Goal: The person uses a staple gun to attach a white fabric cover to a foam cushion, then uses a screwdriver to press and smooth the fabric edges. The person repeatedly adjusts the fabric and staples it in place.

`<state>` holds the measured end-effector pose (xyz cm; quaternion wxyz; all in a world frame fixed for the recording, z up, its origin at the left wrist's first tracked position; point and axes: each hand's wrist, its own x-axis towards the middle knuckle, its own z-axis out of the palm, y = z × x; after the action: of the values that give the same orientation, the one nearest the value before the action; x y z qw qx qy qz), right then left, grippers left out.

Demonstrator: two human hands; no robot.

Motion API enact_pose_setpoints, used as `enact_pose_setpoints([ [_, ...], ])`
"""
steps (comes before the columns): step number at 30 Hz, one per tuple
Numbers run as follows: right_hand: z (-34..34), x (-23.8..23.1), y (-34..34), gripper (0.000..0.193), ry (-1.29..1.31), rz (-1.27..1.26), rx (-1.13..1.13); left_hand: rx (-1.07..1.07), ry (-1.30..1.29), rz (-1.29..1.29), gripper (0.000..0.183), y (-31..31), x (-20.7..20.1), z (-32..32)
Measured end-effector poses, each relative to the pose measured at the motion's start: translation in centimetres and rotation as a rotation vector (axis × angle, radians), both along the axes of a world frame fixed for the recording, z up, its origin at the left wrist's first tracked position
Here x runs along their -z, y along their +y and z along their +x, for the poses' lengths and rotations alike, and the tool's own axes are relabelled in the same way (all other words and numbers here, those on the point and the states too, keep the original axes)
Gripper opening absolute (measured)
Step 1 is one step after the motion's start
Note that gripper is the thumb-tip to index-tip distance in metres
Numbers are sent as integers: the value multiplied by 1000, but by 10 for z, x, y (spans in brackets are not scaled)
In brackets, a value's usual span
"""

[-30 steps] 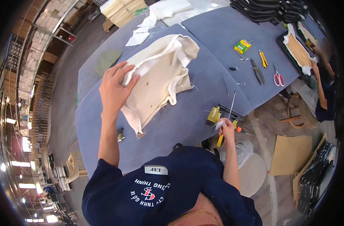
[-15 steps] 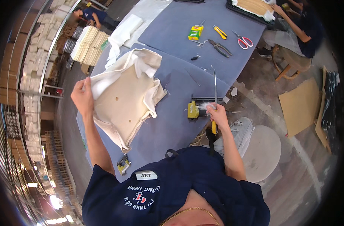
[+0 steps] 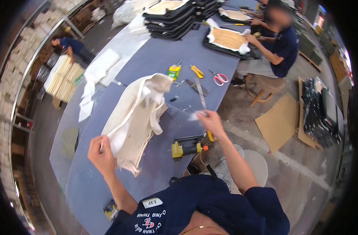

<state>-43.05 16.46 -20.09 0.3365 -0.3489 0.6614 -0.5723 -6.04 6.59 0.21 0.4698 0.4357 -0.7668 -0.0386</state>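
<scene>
My left hand (image 3: 100,152) is closed on the near left edge of a cream fabric cover (image 3: 134,125), whose white padding shows inside. The cover stands partly folded above the blue-grey table. Over the table's right edge, my right hand (image 3: 211,124) is closed round a long, thin-bladed metal tool (image 3: 201,94) with a yellow handle, its blade pointing away from me. A tuft of white stuffing (image 3: 195,116) sticks out at the fingers of that hand. Just below it on the table lies a yellow-and-black staple gun (image 3: 186,148).
Pliers (image 3: 197,88), red-handled scissors (image 3: 219,78), a yellow utility knife (image 3: 196,71) and a green-yellow box (image 3: 174,73) lie ahead. Black panels (image 3: 169,25) are stacked at the back. A seated co-worker (image 3: 280,51) handles a padded panel (image 3: 228,39). Another tool (image 3: 110,210) lies lower left.
The view has shifted, showing more of the table's far end. My left hand has tilted the cover more upright and narrower. My right hand has risen away from the staple gun with tool and stuffing.
</scene>
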Motion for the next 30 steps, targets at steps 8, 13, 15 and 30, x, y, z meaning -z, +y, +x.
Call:
enact_pose_setpoints([
  [8,151,-143,-134,31,123,-514,-394,84,367,359,23,-26,-4,22],
  [13,240,-177,-134,20,-386,-426,-643,380,226,551,42,-54,-22,35],
  [15,250,-169,-137,18,-425,-402,-610,427,175,619,40,-71,-12,62],
  [30,277,-179,-145,40,34,-282,-678,183,366,322,17,-58,25,86],
])
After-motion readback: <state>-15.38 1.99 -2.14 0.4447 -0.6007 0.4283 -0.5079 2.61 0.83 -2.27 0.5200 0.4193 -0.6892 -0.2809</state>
